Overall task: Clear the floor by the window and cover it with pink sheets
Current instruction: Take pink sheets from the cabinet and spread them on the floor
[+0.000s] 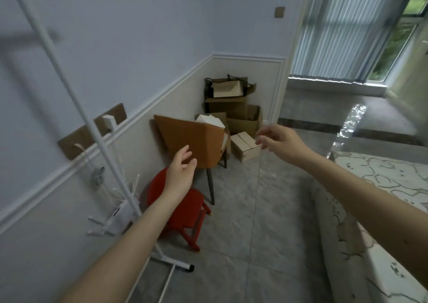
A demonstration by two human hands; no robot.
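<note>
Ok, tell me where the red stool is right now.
In the head view the red stool stands on the grey floor left of centre, just in front of the brown chair and beside the white rack, partly behind the left hand.

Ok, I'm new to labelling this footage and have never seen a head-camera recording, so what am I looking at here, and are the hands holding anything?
This is one wide-angle picture from a camera worn on a person's head, looking forward and down. The two bare arms are that person's own. The left hand and right hand both reach forward with relaxed fingers and hold nothing. On the tiled floor stand a red stool, an orange-brown chair and a pile of cardboard boxes in the corner. A white clothes rack leans in at the left, a patterned bed is at the right, and the window is beyond.
</note>
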